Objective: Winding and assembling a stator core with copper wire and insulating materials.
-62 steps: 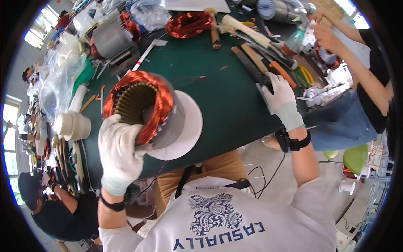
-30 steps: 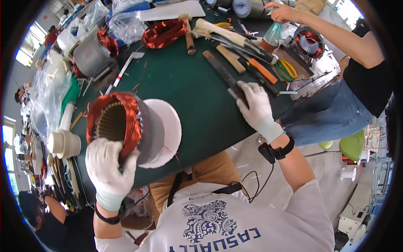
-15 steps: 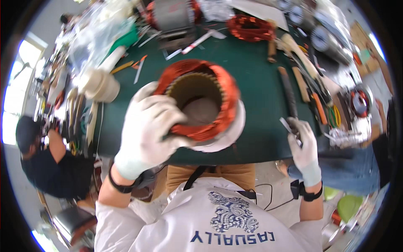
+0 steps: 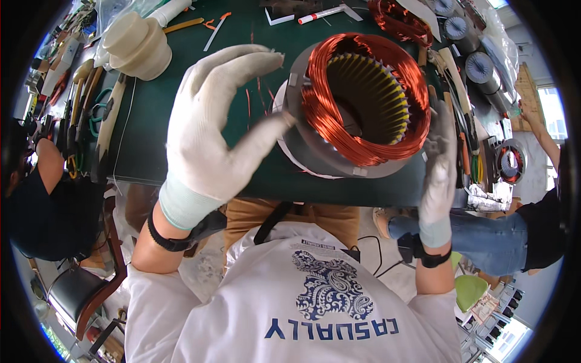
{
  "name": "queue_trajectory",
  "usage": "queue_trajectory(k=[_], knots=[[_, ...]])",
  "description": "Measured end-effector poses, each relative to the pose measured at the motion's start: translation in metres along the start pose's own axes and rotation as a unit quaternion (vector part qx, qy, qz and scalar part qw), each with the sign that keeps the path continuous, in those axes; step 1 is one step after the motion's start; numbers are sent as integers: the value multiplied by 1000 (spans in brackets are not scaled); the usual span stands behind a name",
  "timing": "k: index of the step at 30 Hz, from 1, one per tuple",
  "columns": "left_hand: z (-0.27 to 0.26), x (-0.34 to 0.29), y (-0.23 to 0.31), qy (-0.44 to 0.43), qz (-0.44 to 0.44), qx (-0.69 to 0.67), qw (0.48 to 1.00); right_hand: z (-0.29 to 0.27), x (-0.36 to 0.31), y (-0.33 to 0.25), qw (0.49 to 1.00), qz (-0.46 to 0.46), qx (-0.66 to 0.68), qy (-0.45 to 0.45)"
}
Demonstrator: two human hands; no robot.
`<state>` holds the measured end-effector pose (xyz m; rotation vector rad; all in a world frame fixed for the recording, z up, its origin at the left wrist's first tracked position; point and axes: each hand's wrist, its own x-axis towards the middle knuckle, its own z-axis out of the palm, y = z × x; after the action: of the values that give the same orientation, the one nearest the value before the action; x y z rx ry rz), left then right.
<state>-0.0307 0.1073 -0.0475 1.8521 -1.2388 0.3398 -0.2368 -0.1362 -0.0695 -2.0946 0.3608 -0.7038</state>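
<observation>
A motor stator [image 4: 363,164] stands tilted near the table's front, right of the middle. Its grey metal body carries a ring of red copper windings [image 4: 330,115], and yellow slot liners [image 4: 393,91] line the bore. To its left, my white-gloved left hand [image 4: 209,121] is open in a wide C shape. The thumb tip reaches the stator's side; whether it touches is hard to tell. Along the right side is my gloved right hand [image 4: 437,175], blurred, its fingers partly lost against the tools behind. A small white scrap [image 4: 425,156] shows beside it.
A cream plastic stepped cylinder [image 4: 139,48] stands at the left. Another copper coil bundle [image 4: 399,21] and a red-and-white marker [image 4: 321,15] lie at the back. Hand tools [image 4: 463,121] line the right edge. People are nearby on both sides.
The stator has gone to the right and now shows its grey side. My left hand has let go of it and opened. My right hand has risen beside the stator.
</observation>
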Motion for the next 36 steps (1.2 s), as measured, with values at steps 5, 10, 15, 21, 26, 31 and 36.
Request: queue_trajectory(k=[5,10,15,21,26,31,36], knots=[[14,34,39,-115,259,82,955,28,1,1,995,-54,85,-3],[42,37,52,-155,234,27,959,-12,-8,14,998,-36,-4,-43],[31,42,55,-215,227,50,948,-135,-12,97,936,63,-333,94],[44,42,91,-216,144,132,957,-171,-24,139,821,169,-545,-6],[27,66,98,-315,126,89,936,-215,22,167,851,125,-504,83],[13,105,107,-302,117,105,940,-239,59,201,826,184,-533,15],[5,100,88,-298,104,119,942,-243,53,200,876,226,-424,-46]])
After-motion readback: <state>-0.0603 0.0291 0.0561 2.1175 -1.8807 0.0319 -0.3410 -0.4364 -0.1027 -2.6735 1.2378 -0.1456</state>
